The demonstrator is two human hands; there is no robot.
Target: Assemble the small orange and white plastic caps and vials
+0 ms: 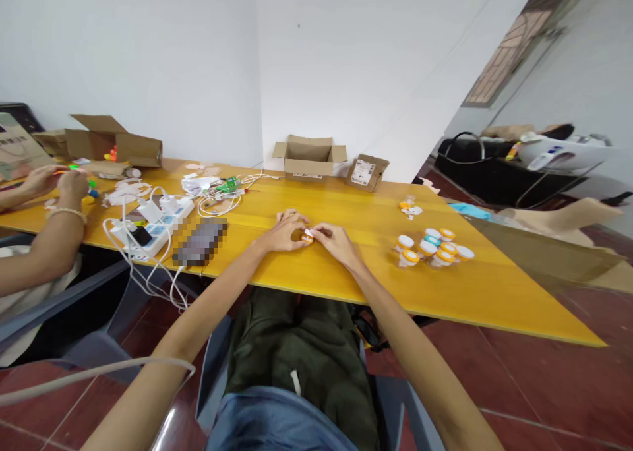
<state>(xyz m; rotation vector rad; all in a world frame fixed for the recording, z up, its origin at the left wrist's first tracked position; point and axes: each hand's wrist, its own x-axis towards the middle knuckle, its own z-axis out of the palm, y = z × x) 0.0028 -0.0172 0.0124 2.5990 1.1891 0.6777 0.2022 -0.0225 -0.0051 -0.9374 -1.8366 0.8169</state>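
Piece [307,238], orange-white, between left hand [285,231], right hand [337,242].

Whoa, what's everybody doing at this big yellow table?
Someone's left hand and right hand hold a small orange-and-white thing between their fingers, above the yellow table. It's too small to tell what it is. Little lidded containers stand grouped to the right. At the far left, another person's hands are raised too.

bright, diffuse light on white wall [336,75]; floor [544,378] dimmer; edges stretched, softly blurred; phone [200,242] pixelated.
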